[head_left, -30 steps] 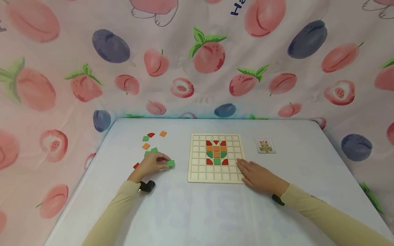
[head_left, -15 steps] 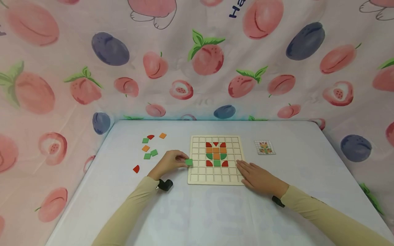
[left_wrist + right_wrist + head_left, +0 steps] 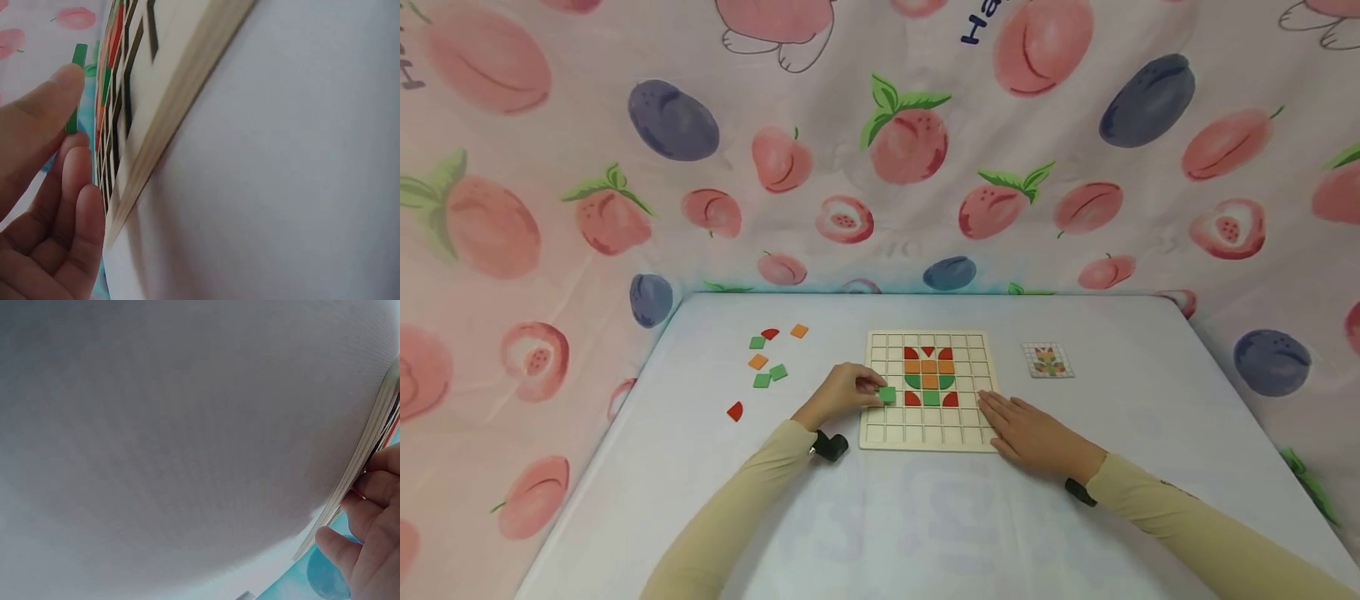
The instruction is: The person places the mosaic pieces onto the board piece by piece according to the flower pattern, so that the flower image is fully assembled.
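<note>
While our left hand pinched the thin green square tile just above the pale wooden grid board, our right hand lay straight-fingered on the edge opposite that grip. We judged the tile light, stiff, best held by its rim.

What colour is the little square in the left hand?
The little square is green; the head view shows it best.
</note>
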Motion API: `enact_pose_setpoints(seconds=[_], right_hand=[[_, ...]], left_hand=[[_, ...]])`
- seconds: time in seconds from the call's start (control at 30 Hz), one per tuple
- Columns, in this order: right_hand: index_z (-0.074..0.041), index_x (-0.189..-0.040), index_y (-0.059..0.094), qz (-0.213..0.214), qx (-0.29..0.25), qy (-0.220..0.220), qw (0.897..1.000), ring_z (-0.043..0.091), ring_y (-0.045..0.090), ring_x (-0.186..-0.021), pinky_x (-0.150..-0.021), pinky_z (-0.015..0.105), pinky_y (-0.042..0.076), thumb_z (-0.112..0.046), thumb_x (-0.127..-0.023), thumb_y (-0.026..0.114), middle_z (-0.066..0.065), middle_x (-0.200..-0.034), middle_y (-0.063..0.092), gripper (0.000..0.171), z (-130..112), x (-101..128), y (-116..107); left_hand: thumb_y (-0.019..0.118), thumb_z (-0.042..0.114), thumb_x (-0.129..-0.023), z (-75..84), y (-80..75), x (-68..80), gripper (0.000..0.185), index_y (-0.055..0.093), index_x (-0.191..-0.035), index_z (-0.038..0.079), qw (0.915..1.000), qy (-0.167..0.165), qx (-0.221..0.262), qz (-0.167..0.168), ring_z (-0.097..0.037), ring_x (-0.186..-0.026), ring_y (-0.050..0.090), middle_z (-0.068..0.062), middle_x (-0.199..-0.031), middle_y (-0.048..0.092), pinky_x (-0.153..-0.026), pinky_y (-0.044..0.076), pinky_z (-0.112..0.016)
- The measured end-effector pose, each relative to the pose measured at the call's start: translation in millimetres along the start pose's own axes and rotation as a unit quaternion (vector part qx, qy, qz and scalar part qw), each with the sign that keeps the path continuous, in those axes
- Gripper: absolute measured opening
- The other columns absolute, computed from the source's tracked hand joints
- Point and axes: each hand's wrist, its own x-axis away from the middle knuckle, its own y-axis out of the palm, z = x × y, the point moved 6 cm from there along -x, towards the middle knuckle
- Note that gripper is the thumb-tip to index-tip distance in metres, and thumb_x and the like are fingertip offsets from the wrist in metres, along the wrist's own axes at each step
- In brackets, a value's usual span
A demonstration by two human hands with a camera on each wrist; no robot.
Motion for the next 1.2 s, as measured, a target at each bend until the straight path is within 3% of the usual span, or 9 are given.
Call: enact_pose_setpoints(seconds=[0.27, 0.53, 0.77, 0.93, 1.2], right_hand=[[0.001, -0.144, 0.032, -0.001, -0.001, -0.002, 1.000, 0.031, 0.033, -0.139, -0.108, 0.050, 0.034, -0.034, -0.098, 0.045, 0.017, -0.151, 0.032, 0.060, -1.6, 0.0, -0.5], [0.002, -0.144, 0.032, 0.000, -0.006, -0.001, 1.000, 0.031, 0.033, -0.139, -0.108, 0.050, 0.034, -0.033, -0.098, 0.046, 0.017, -0.151, 0.032, 0.059, -3.1, 0.9, -5.5], [0.004, -0.141, 0.036, 0.020, -0.001, -0.009, 1.000, 0.033, 0.037, -0.136, -0.105, 0.051, 0.037, -0.029, -0.096, 0.050, 0.019, -0.148, 0.036, 0.058, -5.2, 1.7, -8.8], [0.004, -0.142, 0.036, 0.018, -0.002, -0.008, 1.000, 0.033, 0.036, -0.137, -0.106, 0.051, 0.037, -0.030, -0.097, 0.049, 0.019, -0.149, 0.036, 0.058, -5.3, 1.5, -8.4], [0.001, -0.144, 0.034, 0.004, -0.009, 0.003, 1.000, 0.031, 0.034, -0.138, -0.107, 0.050, 0.035, -0.033, -0.097, 0.047, 0.017, -0.150, 0.033, 0.059, -3.5, 1.1, -6.7]], left_hand=[[0.081, 0.012, -0.072, 1.3, 10.8, -6.6, 0.024, 0.072, -0.093, 0.006, 0.9995, -0.023, -0.019, -0.011, -0.007, -0.071, 0.053, -0.002, -0.080, 0.065, -0.066, 0.046, -0.018], [0.082, 0.015, -0.070, 4.9, 13.5, -11.2, 0.025, 0.073, -0.092, 0.007, 0.9982, -0.019, -0.054, -0.018, -0.008, -0.070, 0.051, 0.000, -0.078, 0.063, -0.065, 0.044, -0.018], [0.082, 0.015, -0.071, 1.0, 11.6, -13.0, 0.031, 0.072, -0.099, 0.007, 0.9986, -0.016, -0.031, -0.039, -0.007, -0.074, 0.054, 0.001, -0.085, 0.066, -0.069, 0.047, -0.019], [0.078, 0.013, -0.075, -10.5, -8.1, -5.2, 0.031, 0.071, -0.104, 0.006, 0.9995, -0.010, 0.006, -0.028, -0.007, -0.077, 0.060, -0.003, -0.090, 0.070, -0.071, 0.050, -0.020], [0.072, 0.010, -0.082, -39.2, -73.2, 22.8, 0.034, 0.066, -0.114, 0.001, 0.9966, -0.047, 0.044, 0.051, -0.019, -0.091, 0.064, -0.016, -0.106, 0.069, -0.084, 0.052, -0.032]])
